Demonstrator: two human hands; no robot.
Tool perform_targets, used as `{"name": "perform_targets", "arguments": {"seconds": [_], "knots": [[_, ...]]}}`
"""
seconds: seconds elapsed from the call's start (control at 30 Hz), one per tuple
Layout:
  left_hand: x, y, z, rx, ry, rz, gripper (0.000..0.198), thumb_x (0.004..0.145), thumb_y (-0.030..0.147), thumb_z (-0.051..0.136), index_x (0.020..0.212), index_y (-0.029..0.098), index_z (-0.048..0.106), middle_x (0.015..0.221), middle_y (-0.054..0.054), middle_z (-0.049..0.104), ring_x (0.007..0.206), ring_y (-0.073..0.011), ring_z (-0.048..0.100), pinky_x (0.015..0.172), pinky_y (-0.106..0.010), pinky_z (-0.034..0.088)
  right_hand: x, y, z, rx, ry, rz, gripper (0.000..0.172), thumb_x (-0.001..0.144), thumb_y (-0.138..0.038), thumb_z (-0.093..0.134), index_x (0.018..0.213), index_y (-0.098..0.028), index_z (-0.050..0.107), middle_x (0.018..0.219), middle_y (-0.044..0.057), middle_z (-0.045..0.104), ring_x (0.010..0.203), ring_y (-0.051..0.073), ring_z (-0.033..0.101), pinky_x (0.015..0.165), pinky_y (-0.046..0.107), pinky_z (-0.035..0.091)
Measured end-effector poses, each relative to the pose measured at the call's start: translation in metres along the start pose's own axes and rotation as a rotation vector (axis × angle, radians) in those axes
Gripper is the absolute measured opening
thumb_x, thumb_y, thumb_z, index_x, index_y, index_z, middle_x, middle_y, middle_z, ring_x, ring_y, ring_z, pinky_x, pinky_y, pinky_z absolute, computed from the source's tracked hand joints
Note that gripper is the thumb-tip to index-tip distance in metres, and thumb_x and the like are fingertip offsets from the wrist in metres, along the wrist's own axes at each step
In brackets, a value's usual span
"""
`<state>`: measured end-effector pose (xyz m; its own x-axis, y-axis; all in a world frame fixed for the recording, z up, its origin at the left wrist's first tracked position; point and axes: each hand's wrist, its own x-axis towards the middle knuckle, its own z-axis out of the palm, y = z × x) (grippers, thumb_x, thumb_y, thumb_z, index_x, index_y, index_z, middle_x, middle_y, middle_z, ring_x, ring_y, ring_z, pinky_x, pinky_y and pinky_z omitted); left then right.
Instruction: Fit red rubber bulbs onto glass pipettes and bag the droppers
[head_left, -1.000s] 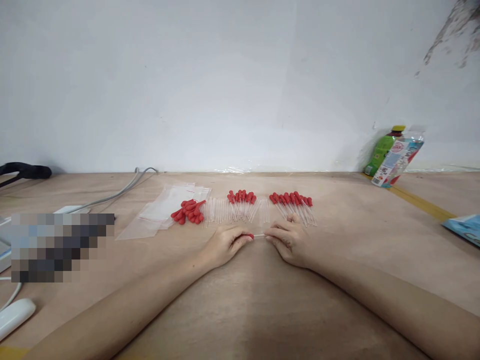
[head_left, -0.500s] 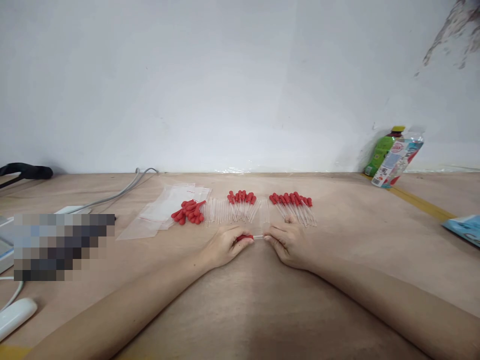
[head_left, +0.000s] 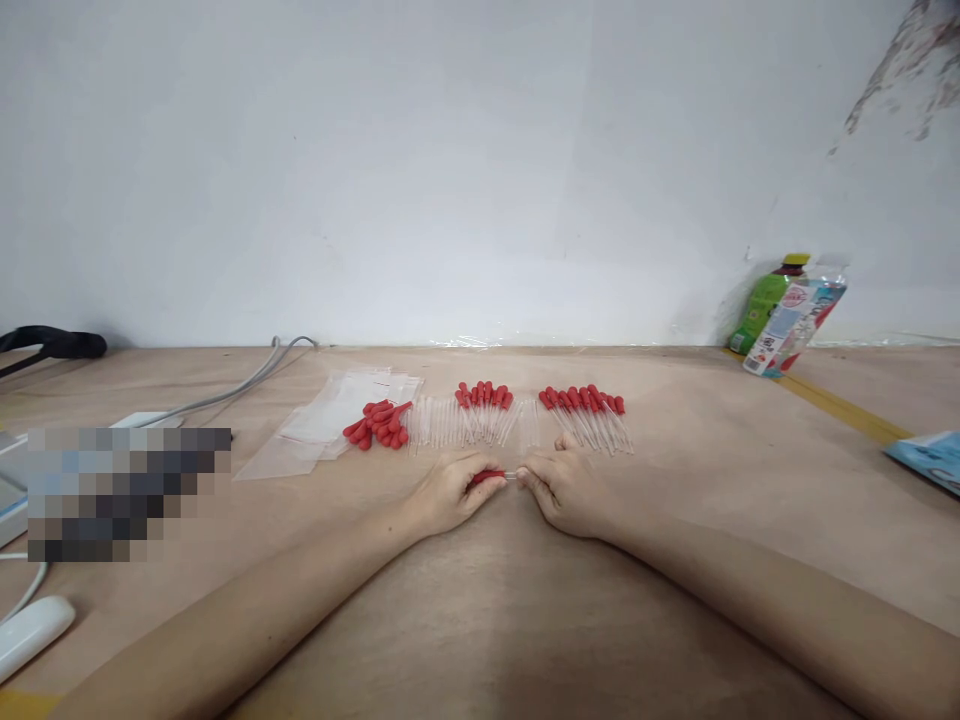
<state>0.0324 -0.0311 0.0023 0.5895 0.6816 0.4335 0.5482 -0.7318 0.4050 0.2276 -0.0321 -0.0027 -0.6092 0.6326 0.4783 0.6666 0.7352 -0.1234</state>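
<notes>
My left hand pinches a red rubber bulb low over the wooden table. My right hand pinches the clear glass tube that meets the bulb, so both hands hold one dropper between them. Just beyond my hands lie a heap of loose red bulbs, a row of bare clear tubes, and two bunches of droppers with red bulbs on, one in the middle and one to the right.
Clear plastic bags lie left of the bulbs. A grey cable and a white device sit at the left. A green bottle and a snack packet lean on the wall at the right. A blue packet is at the right edge.
My right hand has slid a little left towards my left hand, so less of the clear tube shows between them. My left hand has hardly moved.
</notes>
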Motion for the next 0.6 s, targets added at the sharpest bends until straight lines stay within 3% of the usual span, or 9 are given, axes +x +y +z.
{"name": "perform_targets", "arguments": {"seconds": [0.23, 0.37, 0.47, 0.53, 0.6], "knots": [[0.001, -0.003, -0.001, 0.037, 0.004, 0.066, 0.021, 0.086, 0.029, 0.043, 0.087, 0.015, 0.059, 0.075, -0.004, 0.061, 0.068, -0.0127, 0.055, 0.062, -0.023, 0.043, 0.003, 0.002, 0.003, 0.086, -0.072, 0.027, 0.028, 0.088, -0.019, 0.033, 0.069, -0.017, 0.054, 0.065, -0.001, 0.06, 0.057, 0.01, 0.046, 0.066, 0.028, 0.022], [0.001, -0.005, -0.004, 0.068, 0.011, 0.107, 0.019, 0.086, 0.028, 0.045, 0.088, 0.015, 0.058, 0.076, -0.004, 0.06, 0.07, -0.0133, 0.054, 0.064, -0.024, 0.043, 0.007, -0.002, -0.012, 0.071, -0.115, 0.009, 0.027, 0.088, -0.022, 0.036, 0.07, -0.018, 0.056, 0.068, 0.0, 0.062, 0.062, 0.011, 0.05, 0.067, 0.029, 0.025], [-0.003, -0.007, -0.008, 0.035, 0.035, 0.06, 0.021, 0.084, 0.029, 0.048, 0.099, 0.016, 0.055, 0.086, -0.005, 0.06, 0.072, -0.0132, 0.055, 0.065, -0.024, 0.044, 0.01, 0.002, -0.028, 0.042, -0.158, 0.002, 0.023, 0.084, -0.025, 0.043, 0.068, -0.019, 0.06, 0.069, 0.001, 0.063, 0.067, 0.013, 0.052, 0.069, 0.029, 0.028], [-0.007, -0.009, -0.011, 0.015, 0.077, -0.004, 0.026, 0.082, 0.03, 0.051, 0.105, 0.017, 0.052, 0.093, -0.005, 0.059, 0.07, -0.0124, 0.055, 0.063, -0.024, 0.045, 0.013, 0.013, -0.038, 0.046, -0.185, 0.113, 0.024, 0.081, -0.027, 0.046, 0.064, -0.019, 0.061, 0.064, 0.0, 0.062, 0.062, 0.013, 0.052, 0.063, 0.027, 0.029], [-0.01, -0.01, -0.013, 0.012, 0.09, -0.051, 0.026, 0.081, 0.029, 0.052, 0.105, 0.018, 0.053, 0.094, -0.005, 0.059, 0.069, -0.0121, 0.055, 0.062, -0.024, 0.045, 0.017, 0.03, -0.045, 0.062, -0.172, 0.332, 0.029, 0.08, -0.032, 0.044, 0.06, -0.019, 0.06, 0.059, 0.0, 0.06, 0.055, 0.012, 0.05, 0.055, 0.025, 0.028]]}}
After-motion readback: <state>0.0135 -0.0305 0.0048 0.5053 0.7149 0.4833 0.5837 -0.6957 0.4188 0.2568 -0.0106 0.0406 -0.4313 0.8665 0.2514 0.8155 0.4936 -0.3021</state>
